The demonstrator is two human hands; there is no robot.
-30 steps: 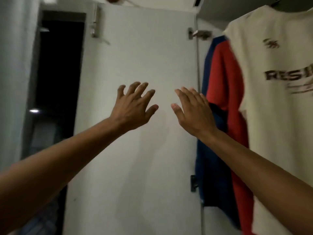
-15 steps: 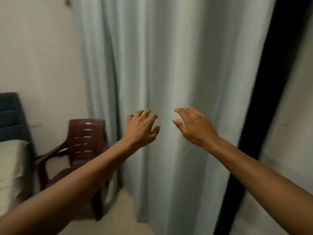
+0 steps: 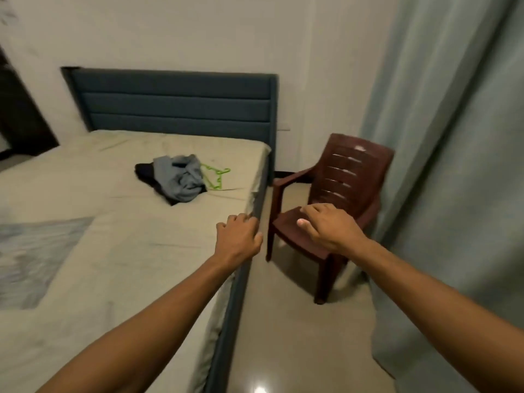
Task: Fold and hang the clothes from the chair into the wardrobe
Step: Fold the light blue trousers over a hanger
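Since the clothes [image 3: 177, 178] lie in a heap on the bed [image 3: 85, 251] and not on the chair [image 3: 337, 199], you should go to the bed's far right corner, take 1 garment at a time and shake it flat before you reach for the hanger [image 3: 216, 177]. Lift from the top of the heap so the dark piece underneath does not drag along. You will see a crumpled grey-blue garment over a black one, with the green hanger touching its right side. Your left hand [image 3: 238, 239] hangs over the bed's right edge, fingers loosely curled and holding nothing. Your right hand [image 3: 330, 228] hovers in front of the chair seat, fingers spread and holding nothing. A curtain [image 3: 453, 165] hangs to the right of the chair.
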